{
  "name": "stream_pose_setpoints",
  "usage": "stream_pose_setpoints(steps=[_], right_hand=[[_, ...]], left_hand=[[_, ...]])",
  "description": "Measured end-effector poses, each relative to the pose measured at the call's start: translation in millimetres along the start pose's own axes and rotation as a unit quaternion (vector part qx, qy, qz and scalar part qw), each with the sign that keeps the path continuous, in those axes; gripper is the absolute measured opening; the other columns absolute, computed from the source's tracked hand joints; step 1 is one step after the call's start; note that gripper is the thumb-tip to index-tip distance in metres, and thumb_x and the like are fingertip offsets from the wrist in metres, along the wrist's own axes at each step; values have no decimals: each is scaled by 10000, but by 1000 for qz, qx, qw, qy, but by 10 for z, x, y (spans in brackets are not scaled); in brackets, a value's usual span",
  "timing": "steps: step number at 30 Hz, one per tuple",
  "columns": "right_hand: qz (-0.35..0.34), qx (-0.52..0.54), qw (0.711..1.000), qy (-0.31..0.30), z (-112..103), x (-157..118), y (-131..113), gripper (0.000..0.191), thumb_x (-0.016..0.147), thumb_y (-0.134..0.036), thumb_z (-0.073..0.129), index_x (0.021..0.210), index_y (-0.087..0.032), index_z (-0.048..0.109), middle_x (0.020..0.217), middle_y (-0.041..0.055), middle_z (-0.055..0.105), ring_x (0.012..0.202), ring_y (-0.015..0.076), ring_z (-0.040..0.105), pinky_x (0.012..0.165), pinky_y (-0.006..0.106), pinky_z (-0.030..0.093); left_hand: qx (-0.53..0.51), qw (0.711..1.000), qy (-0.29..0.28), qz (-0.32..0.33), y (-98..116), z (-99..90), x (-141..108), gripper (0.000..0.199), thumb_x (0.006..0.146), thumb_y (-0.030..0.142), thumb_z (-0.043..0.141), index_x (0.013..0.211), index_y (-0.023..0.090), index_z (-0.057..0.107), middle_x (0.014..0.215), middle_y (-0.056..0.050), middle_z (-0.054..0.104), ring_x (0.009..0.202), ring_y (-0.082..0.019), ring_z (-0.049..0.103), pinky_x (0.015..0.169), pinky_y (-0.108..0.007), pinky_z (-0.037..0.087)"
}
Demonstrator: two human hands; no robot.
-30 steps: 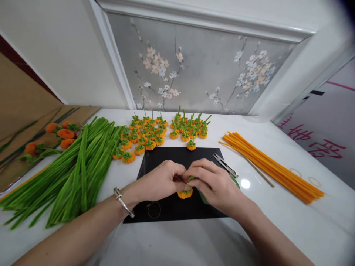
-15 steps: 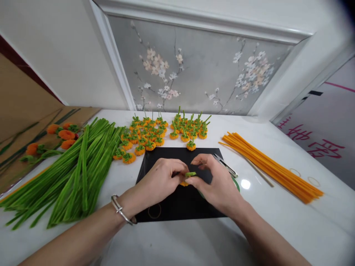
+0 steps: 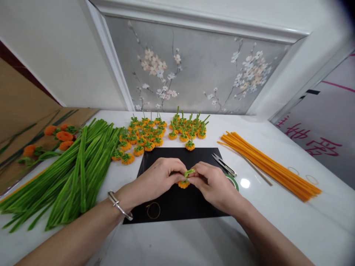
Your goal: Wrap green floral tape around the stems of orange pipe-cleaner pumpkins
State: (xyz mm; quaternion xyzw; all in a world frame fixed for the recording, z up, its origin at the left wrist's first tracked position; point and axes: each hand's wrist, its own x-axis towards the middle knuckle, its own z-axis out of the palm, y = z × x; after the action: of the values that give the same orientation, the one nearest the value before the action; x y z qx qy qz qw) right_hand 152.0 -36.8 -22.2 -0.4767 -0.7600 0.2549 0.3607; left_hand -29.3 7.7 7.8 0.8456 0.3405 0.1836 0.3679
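Note:
Between my hands, over the black mat (image 3: 177,210), is a small orange piece (image 3: 183,184) with a green fuzzy strip (image 3: 189,172) bent above it. My left hand (image 3: 163,175) pinches it from the left with thumb and forefinger. From the right, my right hand (image 3: 213,181) pinches the green strip, fingertips close to the left ones. One finished-looking orange piece with green top (image 3: 190,145) sits at the mat's back edge. Silver snips (image 3: 224,164) and a green tape roll (image 3: 233,181) lie beside my right hand.
Several orange pieces with green tops (image 3: 144,135) stand behind the mat. Green fuzzy stems (image 3: 83,170) are heaped left, orange stems (image 3: 271,166) lie right with a thin stick (image 3: 257,170). A thin ring (image 3: 153,210) rests on the mat; orange flowers (image 3: 64,136) are far left.
My right hand's fingers have closed from a spread pose onto the green strip. The strip now curves upward, and more of the orange piece shows. The view has shifted slightly.

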Motion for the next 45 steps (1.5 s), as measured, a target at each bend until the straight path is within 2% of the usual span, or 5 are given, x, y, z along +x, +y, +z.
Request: stream_pose_setpoints(steps=[13,26,32,39,45], right_hand=[[36,1,999,30,-16,-24,-11,82,807,-139,579,751,-196,560,690,-39,523,589,89,490,551,210,380],[122,337,933,-31,-41,3,-75,114,713,-277,702,737,-166,692,689,-20,539,595,87,472,546,218,391],[92,303,948,-21,-33,-5,-94,168,759,-317,670,704,-160,654,692,-13,514,598,89,455,533,217,385],[142,276,950,34,-31,22,-72,174,781,-323,616,722,-161,590,633,-36,483,553,81,420,518,211,352],[135,212,961,119,32,10,-33,161,800,-317,582,740,-168,594,687,-9,534,593,107,463,549,234,391]], left_hand=[[-187,980,-1,-69,-2,-14,34,60,775,147,614,752,130,668,645,29,592,605,-77,499,578,-174,395],[-374,923,-73,-58,-12,-4,-10,129,768,248,684,754,136,622,850,5,549,553,-51,555,456,-156,484],[-369,924,-30,-94,-24,17,17,289,697,208,750,849,182,506,837,39,562,546,-50,551,466,-159,467],[-374,923,22,-86,-27,62,26,236,875,369,544,814,142,552,886,-15,556,705,-69,540,578,-161,453],[-230,964,128,-29,68,217,-25,455,601,202,809,952,212,519,1113,-32,517,918,-155,585,783,-281,522]])
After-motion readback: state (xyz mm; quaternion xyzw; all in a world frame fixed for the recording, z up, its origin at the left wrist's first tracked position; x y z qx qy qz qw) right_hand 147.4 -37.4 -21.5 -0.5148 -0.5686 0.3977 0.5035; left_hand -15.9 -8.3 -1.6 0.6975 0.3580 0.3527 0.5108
